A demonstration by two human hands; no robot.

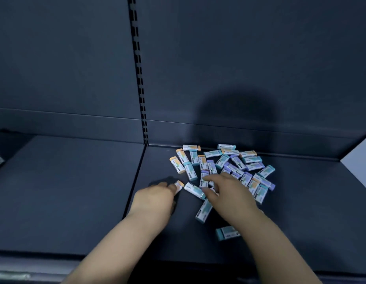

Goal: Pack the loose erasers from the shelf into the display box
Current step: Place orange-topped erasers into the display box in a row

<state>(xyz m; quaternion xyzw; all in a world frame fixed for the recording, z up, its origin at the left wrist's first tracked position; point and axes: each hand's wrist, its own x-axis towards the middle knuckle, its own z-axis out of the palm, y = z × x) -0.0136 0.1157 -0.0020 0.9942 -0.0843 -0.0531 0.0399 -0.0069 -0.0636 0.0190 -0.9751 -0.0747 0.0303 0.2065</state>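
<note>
A dark blue-grey metal shelf (pixel 65 191) runs left of the left hand (pixel 155 199), split by a seam under a slotted upright (pixel 139 78) on the matching back panel (pixel 249 58). The left hand pinches an orange-capped eraser (pixel 179 185) at its fingertips. Just right, the right hand (pixel 227 191) lies with fingers spread apart on the near edge of the loose erasers (pixel 235 162), heaped beyond it against the back panel; two teal ones lie nearer, beside its wrist

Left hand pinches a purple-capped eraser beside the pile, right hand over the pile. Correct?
No: the head view shows the eraser in the left hand has an orange cap, not purple. The right hand is over the pile.
</note>
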